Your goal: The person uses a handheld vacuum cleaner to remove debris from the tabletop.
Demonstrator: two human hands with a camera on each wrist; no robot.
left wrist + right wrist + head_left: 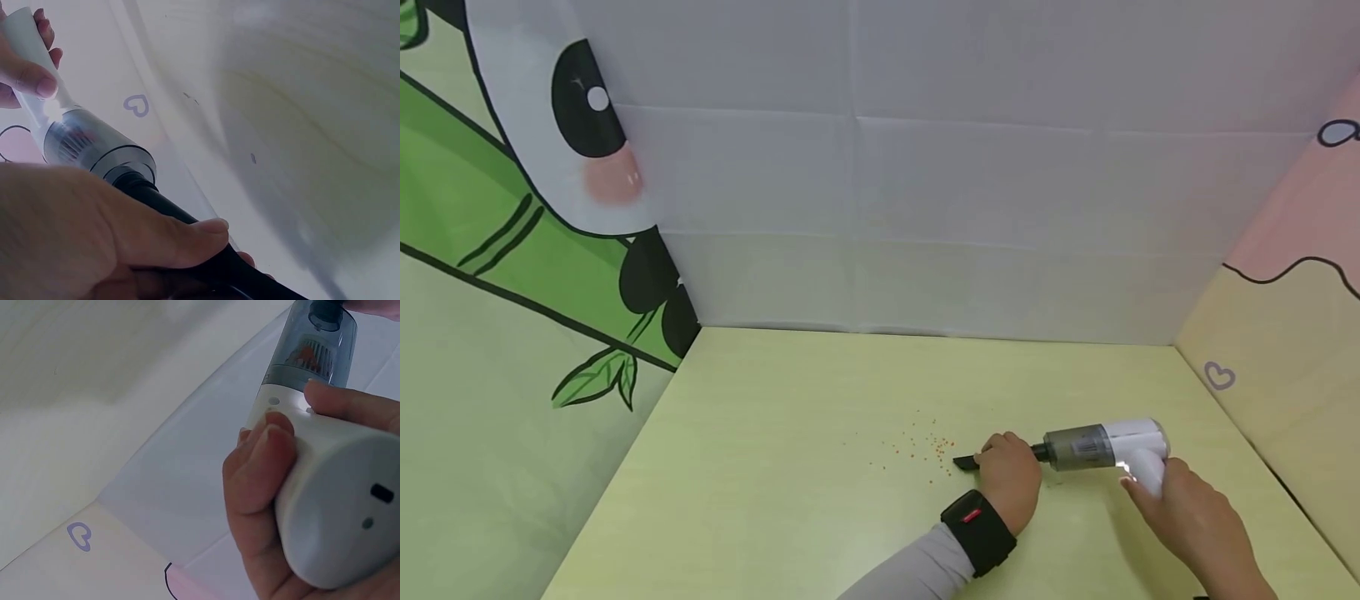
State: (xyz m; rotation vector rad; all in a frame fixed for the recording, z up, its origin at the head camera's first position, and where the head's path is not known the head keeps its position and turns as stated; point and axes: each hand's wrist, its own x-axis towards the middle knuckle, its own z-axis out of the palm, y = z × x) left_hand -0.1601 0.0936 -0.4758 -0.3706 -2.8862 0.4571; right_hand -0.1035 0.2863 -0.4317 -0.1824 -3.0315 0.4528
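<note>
A white handheld vacuum cleaner (1138, 442) with a see-through dust cup (1081, 447) is held just above the table. My right hand (1206, 517) grips its white handle; the right wrist view shows fingers curled round the body (337, 500). Orange bits lie inside the dust cup (312, 356). With thumb and fingers, my left hand (1011, 475) holds the black nozzle (966, 462), seen close up in the left wrist view as a black tube (169, 206). Small orange crumbs (940, 450) are scattered on the table just left of the nozzle tip.
The pale yellow tabletop (737, 467) runs back to a whitish sheet wall (925, 183). A printed side panel with green bamboo (512, 183) stands on the left. Another panel with a small heart (1220, 376) borders the right edge.
</note>
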